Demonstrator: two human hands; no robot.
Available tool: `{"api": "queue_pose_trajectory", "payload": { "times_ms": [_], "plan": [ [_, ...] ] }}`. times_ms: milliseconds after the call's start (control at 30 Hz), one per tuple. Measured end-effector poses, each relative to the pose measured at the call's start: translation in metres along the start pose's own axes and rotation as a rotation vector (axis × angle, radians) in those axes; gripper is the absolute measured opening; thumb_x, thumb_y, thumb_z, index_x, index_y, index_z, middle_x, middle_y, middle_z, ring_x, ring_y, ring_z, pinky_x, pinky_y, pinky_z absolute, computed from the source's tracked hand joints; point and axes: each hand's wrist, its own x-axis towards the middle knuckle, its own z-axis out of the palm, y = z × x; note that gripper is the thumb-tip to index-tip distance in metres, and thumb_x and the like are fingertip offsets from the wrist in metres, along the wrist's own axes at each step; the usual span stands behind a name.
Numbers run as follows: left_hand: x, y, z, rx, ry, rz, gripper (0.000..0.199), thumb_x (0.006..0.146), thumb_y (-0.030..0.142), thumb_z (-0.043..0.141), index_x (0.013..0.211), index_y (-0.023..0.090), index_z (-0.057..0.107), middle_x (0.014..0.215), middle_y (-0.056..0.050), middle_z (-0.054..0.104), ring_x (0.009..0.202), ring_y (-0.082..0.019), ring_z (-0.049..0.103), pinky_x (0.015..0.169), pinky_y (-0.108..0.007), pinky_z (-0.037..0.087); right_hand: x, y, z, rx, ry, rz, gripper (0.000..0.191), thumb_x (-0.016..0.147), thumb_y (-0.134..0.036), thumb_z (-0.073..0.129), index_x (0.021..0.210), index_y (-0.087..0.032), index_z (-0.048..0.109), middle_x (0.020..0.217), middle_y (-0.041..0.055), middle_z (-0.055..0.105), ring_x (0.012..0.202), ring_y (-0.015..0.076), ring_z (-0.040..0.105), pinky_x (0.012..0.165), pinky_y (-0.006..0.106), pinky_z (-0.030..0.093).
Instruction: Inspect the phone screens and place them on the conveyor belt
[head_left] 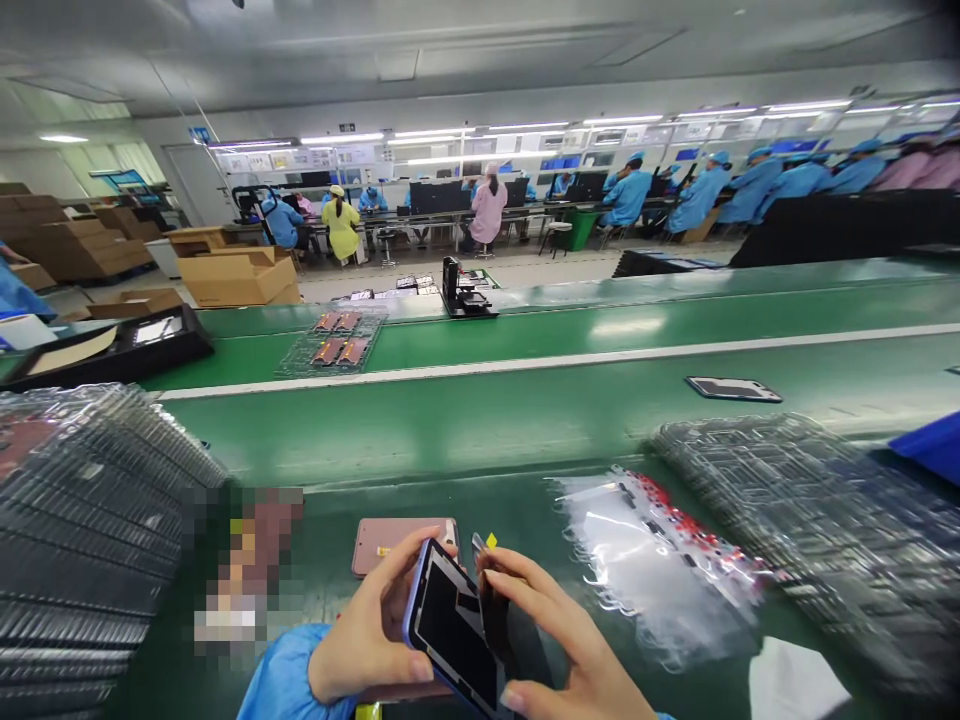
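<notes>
On the green bench (510,490), stacked trays (97,540) flank a blue-edged phone (451,632).

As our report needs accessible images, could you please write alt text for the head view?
A person's left hand holds a blue-edged phone-like device while the right hand holds a thin dark piece close to it, over a green work surface. A pinkish panel lies behind; stacked trays stand at left and clear plastic film lies at right.
</notes>
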Motion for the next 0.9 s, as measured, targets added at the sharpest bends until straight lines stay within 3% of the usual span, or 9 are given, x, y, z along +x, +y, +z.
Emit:
{"api": "queue_pose_trajectory", "payload": {
  "times_ms": [233,633,900],
  "plan": [
    [0.008,-0.012,0.012,-0.039,0.0,0.019,0.082,0.066,0.035,0.087,0.138,0.041,0.05,0.14,-0.008,0.056,0.13,-0.03,0.052,0.107,-0.042,0.042,-0.001,0.003,0.015,-0.151,-0.019,-0.058,0.074,0.077,-0.05,0.076,0.143,-0.036,0.046,0.144,0.0125,0.053,0.126,0.0361,0.055,0.099,0.05,0.052],
    [0.008,-0.019,0.008,-0.037,0.009,-0.006,0.088,0.063,0.033,0.089,0.14,0.038,0.048,0.145,-0.013,0.05,0.133,-0.035,0.049,0.103,-0.046,0.046,-0.005,0.004,0.019,-0.206,-0.051,-0.065,0.077,0.077,-0.046,0.077,0.146,-0.036,0.042,0.145,0.0132,0.052,0.126,0.037,0.055,0.099,0.052,0.052],
    [0.008,-0.022,0.008,-0.056,-0.012,0.017,0.088,0.064,0.03,0.089,0.141,0.037,0.047,0.146,-0.014,0.049,0.13,-0.035,0.052,0.103,-0.047,0.046,-0.004,0.001,0.019,-0.325,-0.072,-0.118,0.063,0.089,-0.046,0.064,0.145,-0.025,0.044,0.146,0.0153,0.049,0.131,0.03,0.051,0.104,0.041,0.049]
  ]
}}
